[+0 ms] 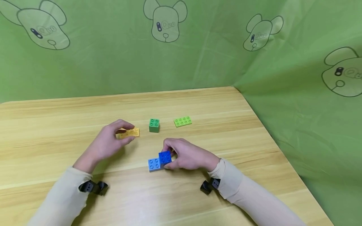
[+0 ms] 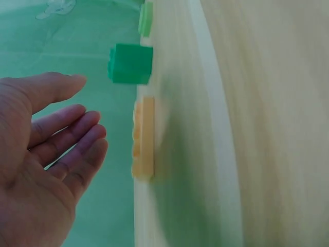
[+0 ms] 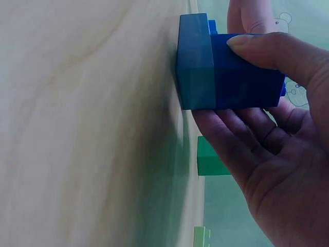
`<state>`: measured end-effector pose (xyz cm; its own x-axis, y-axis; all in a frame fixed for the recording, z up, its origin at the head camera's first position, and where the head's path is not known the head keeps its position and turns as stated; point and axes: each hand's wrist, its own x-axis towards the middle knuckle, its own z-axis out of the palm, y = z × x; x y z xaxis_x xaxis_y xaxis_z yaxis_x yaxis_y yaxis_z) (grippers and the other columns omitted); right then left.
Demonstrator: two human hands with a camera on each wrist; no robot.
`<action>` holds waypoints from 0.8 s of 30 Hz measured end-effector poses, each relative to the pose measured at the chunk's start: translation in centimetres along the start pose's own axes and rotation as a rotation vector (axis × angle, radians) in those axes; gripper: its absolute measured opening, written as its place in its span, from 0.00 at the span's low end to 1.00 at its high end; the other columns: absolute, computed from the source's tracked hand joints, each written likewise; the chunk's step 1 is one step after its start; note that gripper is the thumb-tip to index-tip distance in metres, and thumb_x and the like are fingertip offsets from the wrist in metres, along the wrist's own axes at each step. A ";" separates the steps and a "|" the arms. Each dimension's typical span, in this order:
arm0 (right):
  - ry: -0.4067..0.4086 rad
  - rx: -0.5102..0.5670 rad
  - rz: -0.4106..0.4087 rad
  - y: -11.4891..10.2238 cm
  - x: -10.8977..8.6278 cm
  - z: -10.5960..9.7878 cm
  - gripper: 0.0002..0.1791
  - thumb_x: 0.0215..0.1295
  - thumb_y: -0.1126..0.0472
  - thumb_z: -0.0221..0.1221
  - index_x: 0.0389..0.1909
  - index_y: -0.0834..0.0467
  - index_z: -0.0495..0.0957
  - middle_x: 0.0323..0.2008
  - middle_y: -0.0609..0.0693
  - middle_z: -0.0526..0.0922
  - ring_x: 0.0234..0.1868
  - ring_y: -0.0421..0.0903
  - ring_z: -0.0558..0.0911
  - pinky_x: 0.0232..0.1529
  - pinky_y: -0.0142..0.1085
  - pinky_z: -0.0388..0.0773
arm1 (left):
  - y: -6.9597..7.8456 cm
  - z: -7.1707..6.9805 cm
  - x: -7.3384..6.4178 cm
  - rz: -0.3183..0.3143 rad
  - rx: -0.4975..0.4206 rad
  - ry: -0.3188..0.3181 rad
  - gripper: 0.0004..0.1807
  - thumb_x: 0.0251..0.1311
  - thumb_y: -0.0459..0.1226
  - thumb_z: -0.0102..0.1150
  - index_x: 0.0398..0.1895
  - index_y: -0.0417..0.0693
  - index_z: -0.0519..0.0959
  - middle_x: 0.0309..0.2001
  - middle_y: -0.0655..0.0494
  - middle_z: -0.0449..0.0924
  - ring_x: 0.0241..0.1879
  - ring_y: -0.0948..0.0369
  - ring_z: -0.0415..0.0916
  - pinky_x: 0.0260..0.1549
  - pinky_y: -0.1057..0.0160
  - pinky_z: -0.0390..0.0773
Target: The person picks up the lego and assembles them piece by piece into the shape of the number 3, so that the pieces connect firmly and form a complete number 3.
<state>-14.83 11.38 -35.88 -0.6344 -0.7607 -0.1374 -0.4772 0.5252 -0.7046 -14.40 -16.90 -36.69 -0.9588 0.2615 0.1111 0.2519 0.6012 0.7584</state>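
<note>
My right hand (image 1: 190,154) pinches a dark blue square block (image 1: 165,157) between thumb and fingers. Under that block, a light blue flat block (image 1: 154,164) sticks out to the left with bare studs showing; the right wrist view shows the dark blue block (image 3: 247,72) stacked on the light blue one (image 3: 196,64). Above an orange-yellow flat block (image 1: 136,132) is my left hand (image 1: 108,141), its fingers bent gently and apart from the thumb. In the left wrist view, a gap shows between that hand (image 2: 46,149) and the yellow block (image 2: 147,139) on the table.
A green square block (image 1: 154,126) stands on the wooden table (image 1: 118,201) beyond the hands. To its right lies a light green flat block (image 1: 183,121). Green cloth (image 1: 113,69) with printed bear-like heads hangs along the table's back and right edges.
</note>
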 end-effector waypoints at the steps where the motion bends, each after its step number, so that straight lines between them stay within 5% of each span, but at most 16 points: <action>1: -0.002 0.000 -0.005 0.0 0.0 0.0 0.17 0.55 0.61 0.73 0.37 0.53 0.72 0.35 0.45 0.76 0.37 0.46 0.75 0.34 0.33 0.74 | -0.1 -0.1 0.0 -0.002 0.002 0.002 0.18 0.61 0.33 0.66 0.54 0.37 0.78 0.52 0.45 0.78 0.55 0.43 0.74 0.57 0.44 0.73; 11: 0.006 -0.013 -0.017 0.2 -0.1 0.0 0.17 0.54 0.61 0.73 0.36 0.52 0.72 0.34 0.44 0.76 0.36 0.46 0.75 0.34 0.32 0.74 | -1.2 -0.8 0.6 -0.010 0.025 0.014 0.21 0.59 0.32 0.67 0.55 0.36 0.77 0.54 0.43 0.77 0.55 0.41 0.73 0.57 0.44 0.73; 24: -0.001 -0.026 -0.010 0.0 0.1 -0.2 0.17 0.54 0.60 0.73 0.35 0.53 0.72 0.32 0.45 0.74 0.35 0.46 0.75 0.31 0.32 0.72 | -2.7 -2.1 1.8 -0.088 0.112 -0.126 0.31 0.58 0.40 0.70 0.61 0.34 0.72 0.60 0.39 0.72 0.59 0.39 0.69 0.60 0.41 0.67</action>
<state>-14.97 11.36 -35.78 -0.6292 -0.7661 -0.1311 -0.4989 0.5274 -0.6878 -17.06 -19.70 -37.21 -0.9554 0.2926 -0.0387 0.1881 0.7044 0.6844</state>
